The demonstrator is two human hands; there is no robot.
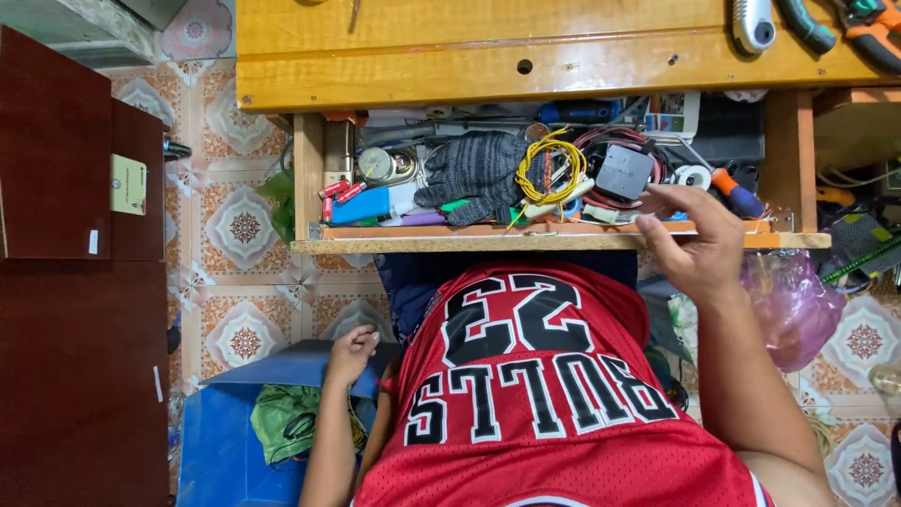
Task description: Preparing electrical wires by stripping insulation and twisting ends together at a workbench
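Note:
An open wooden drawer [422, 244] hangs under a yellow workbench [469, 56], crammed with tools. My right hand [693, 239] is over the drawer's front edge at its right end, fingers spread and holding nothing. Its fingertips are close to a small grey box [624, 171]. Left of that box lie a coil of yellow wire [544, 174] and a dark knitted glove [474, 169]. My left hand [352, 352] is low at my left side, fingers curled, resting on the lid of a blue bin [225, 441]. A red jersey covers my torso below the drawer.
A dark red cabinet [66, 282] stands at the left on patterned floor tiles. A green bag [286, 422] lies in the blue bin. A purple plastic bag [793, 300] hangs at the right. An orange-handled screwdriver [737, 192] lies in the drawer, and orange pliers [873, 33] rest on the bench.

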